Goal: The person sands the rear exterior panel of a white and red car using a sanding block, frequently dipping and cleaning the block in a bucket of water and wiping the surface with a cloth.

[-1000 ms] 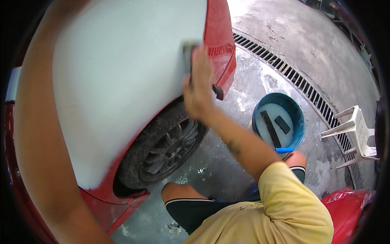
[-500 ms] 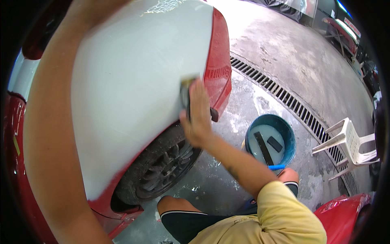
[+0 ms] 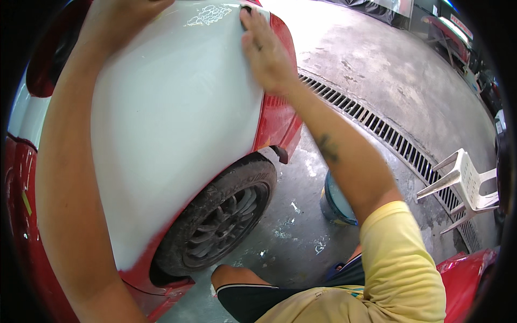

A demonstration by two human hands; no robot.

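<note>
One bucket (image 3: 328,211), cloudy liquid (image 3: 337,195) inside; hands (image 3: 269,62) at panel (image 3: 172,118).

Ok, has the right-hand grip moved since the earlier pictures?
Yes: judged against the wheel, the right-hand grip has moved farther up along the white panel, away from it.

a dark block (image 3: 246,9) rests high on the pale panel (image 3: 167,124).

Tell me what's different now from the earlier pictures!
The right hand slid up the whitish panel, farther from the wheel, with the dark block still under it. Its forearm now hides most of the bucket. The left hand stays near the panel's top; the chair hasn't moved.
</note>
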